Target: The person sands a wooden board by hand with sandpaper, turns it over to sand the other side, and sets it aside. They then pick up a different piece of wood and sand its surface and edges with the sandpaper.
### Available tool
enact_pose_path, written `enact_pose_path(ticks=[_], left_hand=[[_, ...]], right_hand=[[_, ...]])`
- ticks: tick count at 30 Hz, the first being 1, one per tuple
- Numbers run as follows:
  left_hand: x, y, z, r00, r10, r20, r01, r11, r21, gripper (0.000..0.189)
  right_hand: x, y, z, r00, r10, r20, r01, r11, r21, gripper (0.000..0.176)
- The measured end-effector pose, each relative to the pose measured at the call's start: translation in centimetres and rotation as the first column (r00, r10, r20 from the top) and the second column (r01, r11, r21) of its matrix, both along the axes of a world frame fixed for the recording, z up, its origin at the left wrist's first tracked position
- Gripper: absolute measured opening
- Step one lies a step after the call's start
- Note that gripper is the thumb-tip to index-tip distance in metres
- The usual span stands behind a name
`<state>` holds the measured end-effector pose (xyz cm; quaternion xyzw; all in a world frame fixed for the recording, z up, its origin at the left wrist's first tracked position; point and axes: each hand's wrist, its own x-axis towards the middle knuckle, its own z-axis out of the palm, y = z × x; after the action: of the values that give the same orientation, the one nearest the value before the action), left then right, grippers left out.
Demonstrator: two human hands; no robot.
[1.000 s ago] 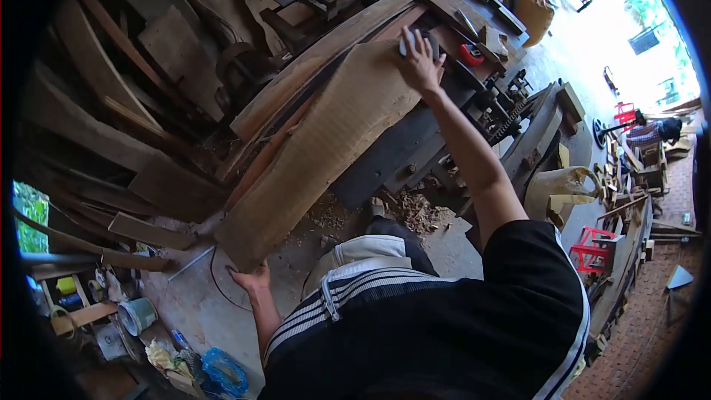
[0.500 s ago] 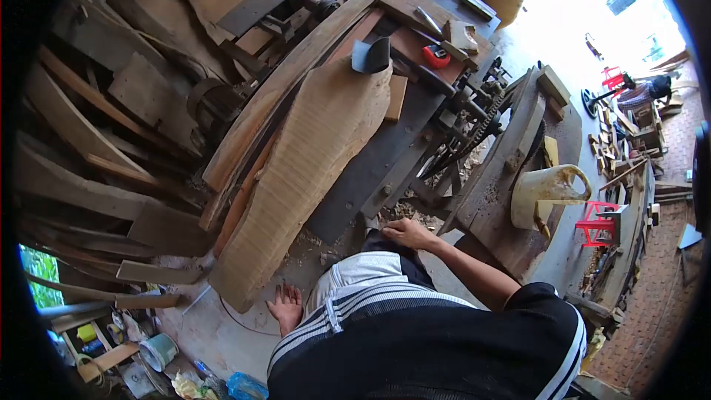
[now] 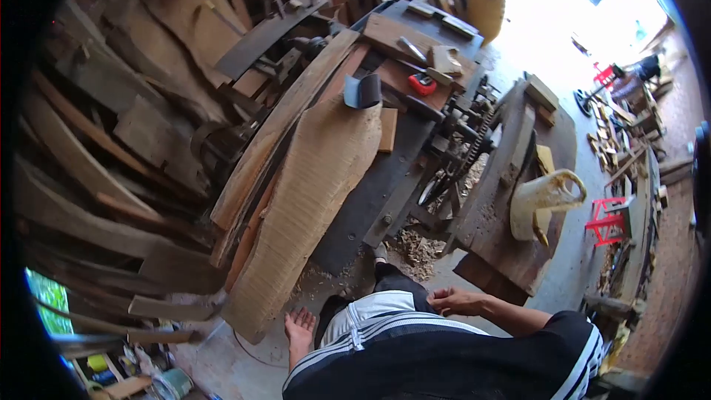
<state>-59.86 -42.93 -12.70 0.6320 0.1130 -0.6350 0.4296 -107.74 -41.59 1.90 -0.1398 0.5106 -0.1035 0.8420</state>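
My left hand (image 3: 300,328) is open, palm up with fingers stretched, and holds nothing. It is beside the near end of a long, rough-edged wooden slab (image 3: 307,192), apart from it. The slab lies on a dark machine table (image 3: 341,230). A bent grey-blue sheet, perhaps sandpaper (image 3: 361,92), sits on the slab's far end. My right hand (image 3: 455,301) is next to my thigh, its fingers curled together; I see nothing in them. Beyond the slab, a red tape measure (image 3: 422,84) and a pale wooden block (image 3: 446,61) lie on boards.
A cut-open plastic jug (image 3: 529,211) stands on a wooden bench (image 3: 489,215) at the right. Wood shavings (image 3: 416,252) cover the floor by the machine. Several curved planks (image 3: 96,148) lean at the left. A red stool (image 3: 609,222) and a person (image 3: 648,70) are farther right.
The view has shifted, with the slab and table now lower in it. My right hand has moved to the right beside my thigh. My left hand stays open near the slab's end.
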Motion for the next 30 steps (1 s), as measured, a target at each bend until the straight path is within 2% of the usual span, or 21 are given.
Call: enact_pose_path(ticks=[1,3,4,5,6,8,11,12,14,15,17,18,20,21,22,23,24,26,27,28,30], left_hand=[[-0.1,-0.4,-0.1,1.000,-0.013,-0.007,0.013,1.000,0.007,0.050],[0.3,-0.8,-0.9,0.993,-0.113,-0.045,0.113,0.994,-0.007,0.047],[0.5,-1.2,-1.5,0.983,-0.172,-0.064,0.173,0.985,-0.004,0.045],[0.9,-1.4,-2.3,0.966,-0.250,-0.059,0.250,0.968,-0.012,0.043],[1.4,-1.5,-3.2,0.946,-0.320,-0.050,0.320,0.947,-0.011,0.041],[2.5,-1.5,-4.1,0.904,-0.419,-0.081,0.419,0.908,-0.024,0.038],[1.6,-2.4,-1.7,0.664,-0.739,0.115,0.746,0.665,-0.030,0.034],[1.3,-2.3,-1.4,0.644,-0.757,0.108,0.763,0.645,-0.029,0.034],[0.3,-2.2,-1.0,0.434,-0.891,0.130,0.899,0.421,-0.120,0.037],[-0.4,-2.5,-0.8,0.412,-0.902,0.128,0.910,0.398,-0.120,0.037],[-2.3,-2.5,0.1,0.030,-0.980,0.196,0.955,-0.030,-0.294,0.045],[-3.3,-2.2,0.8,0.021,-0.981,0.193,0.955,-0.038,-0.293,0.045],[-5.4,-1.6,2.7,-0.207,-0.898,0.388,0.824,-0.374,-0.425,0.051],[-6.5,-1.4,4.4,-0.223,-0.894,0.389,0.821,-0.387,-0.419,0.051],[-7.7,-1.1,6.7,-0.323,-0.869,0.375,0.767,-0.472,-0.435,0.053],[-8.4,-0.6,7.8,-0.419,-0.833,0.361,0.701,-0.550,-0.454,0.056],[-8.8,0.0,7.0,-0.435,-0.824,0.363,0.687,-0.564,-0.458,0.056],[-9.8,1.0,5.4,-0.567,-0.771,0.289,0.504,-0.602,-0.619,0.056],[-10.2,1.1,5.2,-0.644,-0.710,0.284,0.458,-0.655,-0.601,0.055],[-10.4,1.2,5.0,-0.655,-0.701,0.281,0.450,-0.661,-0.600,0.055],[-10.4,1.6,3.7,-0.705,-0.545,0.454,0.284,-0.803,-0.524,0.054]], right_hand=[[1.3,-0.1,0.8,0.998,-0.031,-0.051,0.023,0.989,-0.147,0.032],[3.4,0.4,1.4,0.975,0.061,-0.213,-0.136,0.924,-0.356,0.040],[4.4,1.8,-1.6,0.945,0.110,-0.309,-0.254,0.840,-0.480,0.041],[5.0,3.2,-5.5,0.891,0.111,-0.440,-0.415,0.590,-0.693,0.032],[6.8,3.5,-3.8,0.782,0.020,-0.623,-0.573,0.416,-0.706,0.033],[9.5,2.1,1.6,0.422,0.095,-0.901,-0.899,0.167,-0.404,0.030],[12.3,4.4,-3.3,0.369,-0.052,-0.928,-0.921,0.116,-0.372,0.031],[13.6,5.1,-3.6,0.364,-0.056,-0.930,-0.919,0.142,-0.368,0.031],[15.3,5.8,-3.6,0.321,-0.009,-0.947,-0.942,0.099,-0.320,0.030],[15.6,6.9,-5.4,0.436,0.009,-0.900,-0.886,0.175,-0.428,0.030],[16.1,9.0,-5.1,0.558,-0.008,-0.830,-0.791,0.299,-0.534,0.034],[16.0,10.1,-5.5,0.619,-0.015,-0.785,-0.737,0.334,-0.587,0.038],[16.0,12.2,-3.4,0.671,-0.022,-0.741,-0.677,0.391,-0.624,0.037],[16.3,13.4,-2.4,0.717,-0.031,-0.696,-0.615,0.443,-0.653,0.036],[16.5,14.8,-2.1,0.717,-0.046,-0.695,-0.606,0.452,-0.655,0.036],[16.5,16.3,-1.9,0.809,-0.097,-0.580,-0.428,0.578,-0.694,0.036],[16.5,17.9,-1.4,0.872,-0.170,-0.458,-0.232,0.680,-0.695,0.036],[16.7,21.0,0.8,0.874,-0.195,-0.445,-0.164,0.744,-0.647,0.036],[16.7,22.2,1.8,0.883,-0.202,-0.424,-0.105,0.795,-0.597,0.036],[16.3,23.1,2.6,0.882,-0.214,-0.421,-0.091,0.797,-0.597,0.036],[14.5,24.3,4.2,0.879,0.040,-0.474,-0.350,0.729,-0.588,0.043]])
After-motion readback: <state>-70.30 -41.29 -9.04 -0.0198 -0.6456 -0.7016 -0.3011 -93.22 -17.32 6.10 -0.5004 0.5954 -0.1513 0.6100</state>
